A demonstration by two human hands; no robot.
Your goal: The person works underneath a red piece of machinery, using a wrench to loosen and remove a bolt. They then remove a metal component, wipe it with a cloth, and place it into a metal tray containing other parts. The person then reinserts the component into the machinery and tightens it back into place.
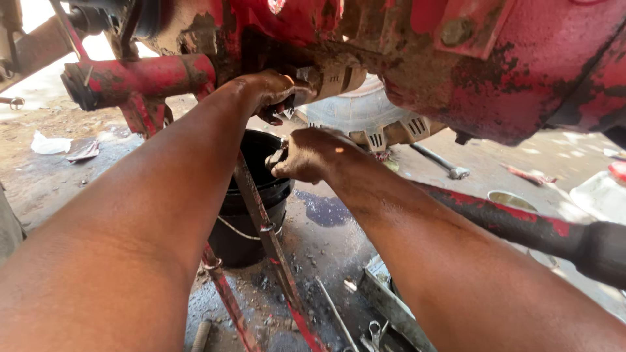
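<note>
My left hand (272,93) reaches up under a worn red machine body (495,72) and grips a dirty fitting (329,79) on its underside. Just below, my right hand (306,155) is curled around a small metal part (276,158), held over a black bucket (251,208). Both hands are smeared with oil. What the left fingers close on is partly hidden by the hand.
The bucket stands on oily ground, with a dark wet patch (324,210) beside it. Red rods (267,241) cross in front of it. A red tube (140,77) juts out at upper left, a red-and-black bar (541,229) at right. Metal tools (385,313) lie below; a wrench (440,161) farther back.
</note>
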